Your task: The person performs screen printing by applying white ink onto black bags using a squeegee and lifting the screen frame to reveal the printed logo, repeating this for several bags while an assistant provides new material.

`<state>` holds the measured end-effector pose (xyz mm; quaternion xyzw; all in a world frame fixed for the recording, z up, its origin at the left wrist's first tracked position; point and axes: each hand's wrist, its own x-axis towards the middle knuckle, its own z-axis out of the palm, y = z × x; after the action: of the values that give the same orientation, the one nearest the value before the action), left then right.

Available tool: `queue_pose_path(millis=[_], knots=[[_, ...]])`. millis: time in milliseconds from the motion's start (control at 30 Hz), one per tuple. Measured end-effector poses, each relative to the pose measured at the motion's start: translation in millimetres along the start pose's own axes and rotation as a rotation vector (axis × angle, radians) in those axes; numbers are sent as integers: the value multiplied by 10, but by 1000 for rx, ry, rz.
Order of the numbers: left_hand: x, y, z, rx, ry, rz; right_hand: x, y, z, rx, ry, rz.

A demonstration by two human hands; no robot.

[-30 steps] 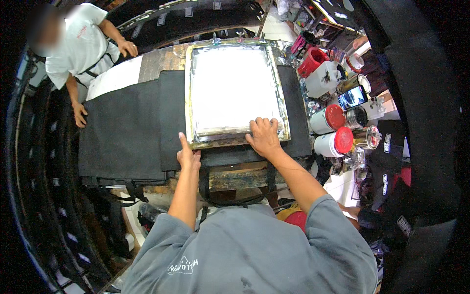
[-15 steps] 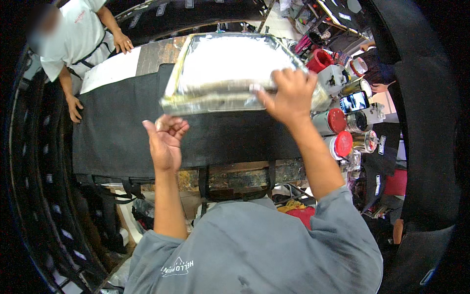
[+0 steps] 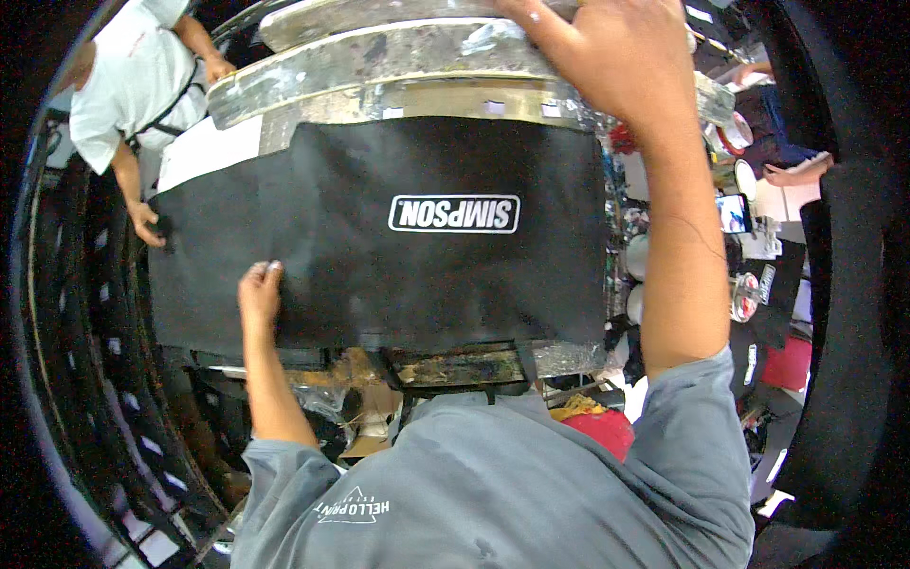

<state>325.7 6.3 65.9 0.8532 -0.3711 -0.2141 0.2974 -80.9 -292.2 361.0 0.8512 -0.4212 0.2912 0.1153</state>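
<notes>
Nearest the person's body, black straps (image 3: 382, 370) hang at the near edge of the black cloth (image 3: 322, 218), which lies spread over the table (image 3: 460, 368); it looks light, soft and limp, likely to ruck if dragged, so I'd take it by its outer edges or corners — well clear of the white print (image 3: 455, 214), which may be wet and easy to smear; over the cloth's left part hovers or rests the left hand (image 3: 258, 299), fingers curled with their tips close together, though whether they pinch any cloth I cannot tell; beyond the cloth the stained frame (image 3: 379, 68) sits raised, looking stiff and heavier, best gripped by its rails rather than the middle; the right hand (image 3: 630, 71) reaches over it, thumb stretched out along it, other fingertips beyond my view — how tightly they close I cannot say; at far left a co-worker's hand (image 3: 144, 226) is by the cloth's edge.
</notes>
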Motion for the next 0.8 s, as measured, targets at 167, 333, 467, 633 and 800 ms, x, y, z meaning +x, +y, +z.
queue_pose_path(millis=[167, 333, 467, 633, 800], knots=[[852, -516, -1679, 420, 76, 154, 54, -110, -3, 97, -184, 77], [1108, -254, -2072, 1380, 854, -62, -100, 247, 192, -90, -63, -34], [94, 450, -1062, 345, 565, 436, -311, 152, 196, -173, -24, -79], [-1858, -192, 625, 249, 209, 491, -447, 30, 218, -221, -82, -89], [-2223, -371, 620, 165, 254, 497, -655, 19, 210, -258, -67, -57]])
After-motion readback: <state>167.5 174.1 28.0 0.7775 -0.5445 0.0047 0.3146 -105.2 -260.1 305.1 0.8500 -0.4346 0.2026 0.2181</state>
